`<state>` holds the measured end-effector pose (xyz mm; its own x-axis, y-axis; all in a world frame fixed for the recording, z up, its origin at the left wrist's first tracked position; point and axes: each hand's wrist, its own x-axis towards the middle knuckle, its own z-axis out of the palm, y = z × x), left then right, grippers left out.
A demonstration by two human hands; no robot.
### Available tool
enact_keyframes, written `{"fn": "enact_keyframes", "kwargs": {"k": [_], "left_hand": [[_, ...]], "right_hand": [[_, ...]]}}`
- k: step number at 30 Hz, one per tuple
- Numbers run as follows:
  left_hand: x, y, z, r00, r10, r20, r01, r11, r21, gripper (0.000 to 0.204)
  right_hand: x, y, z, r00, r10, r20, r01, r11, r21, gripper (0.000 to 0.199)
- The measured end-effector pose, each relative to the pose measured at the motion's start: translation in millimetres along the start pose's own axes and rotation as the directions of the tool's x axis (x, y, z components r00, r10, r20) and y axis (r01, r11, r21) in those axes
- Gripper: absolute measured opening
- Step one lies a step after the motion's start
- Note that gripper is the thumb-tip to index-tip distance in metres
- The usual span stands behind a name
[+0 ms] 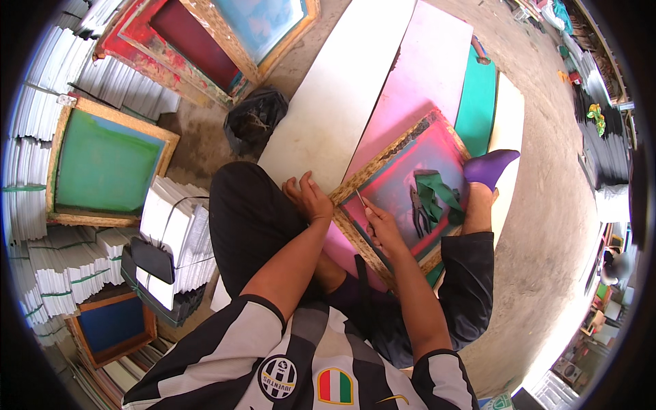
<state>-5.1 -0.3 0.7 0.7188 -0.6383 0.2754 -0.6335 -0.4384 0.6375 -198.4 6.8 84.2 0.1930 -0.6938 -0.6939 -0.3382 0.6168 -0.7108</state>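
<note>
Below right grip [385, 228] clasping thin tool [359, 197], framed screen [383, 158], left grip [312, 201] alongside, loosely spread

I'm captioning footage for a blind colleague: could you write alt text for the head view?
Right hand holding a thin tool near one corner of a wood-framed screen, with the left hand beside that corner. Pliers and green cloth lie on the screen.

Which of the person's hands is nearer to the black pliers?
Right. The right hand, gripping a thin tool, is just left of the pliers; the left hand is farther left, beside the wooden frame.
</note>
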Motion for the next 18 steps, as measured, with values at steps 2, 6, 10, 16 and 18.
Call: {"fn": "enact_keyframes", "kwargs": {"k": [2, 6, 10, 16, 18], "left_hand": [[0, 7, 1, 1.0, -0.01, 0.01, 0.01, 1.0, -0.018, 0.024], [-2, -1, 2, 0.999, -0.04, 0.017, 0.04, 0.999, -0.034, 0.024], [0, 4, -1, 0.998, -0.047, 0.034, 0.048, 0.998, -0.037, 0.025], [0, 4, 0, 0.997, -0.07, 0.033, 0.072, 0.996, -0.057, 0.024], [0, 4, -1, 0.997, -0.073, 0.039, 0.075, 0.996, -0.056, 0.024]], "right_hand": [[16, 41, 3, 0.895, -0.439, -0.078, 0.41, 0.879, -0.242, 0.043], [-13, 21, 24, 0.841, -0.536, -0.069, 0.405, 0.71, -0.576, 0.042], [-23, -1, 33, 0.899, -0.425, -0.105, 0.243, 0.683, -0.689, 0.041], [-31, -22, 38, 0.93, -0.352, -0.103, 0.134, 0.589, -0.797, 0.04], [-32, -25, 39, 0.94, -0.327, -0.101, 0.112, 0.573, -0.812, 0.04]]}}
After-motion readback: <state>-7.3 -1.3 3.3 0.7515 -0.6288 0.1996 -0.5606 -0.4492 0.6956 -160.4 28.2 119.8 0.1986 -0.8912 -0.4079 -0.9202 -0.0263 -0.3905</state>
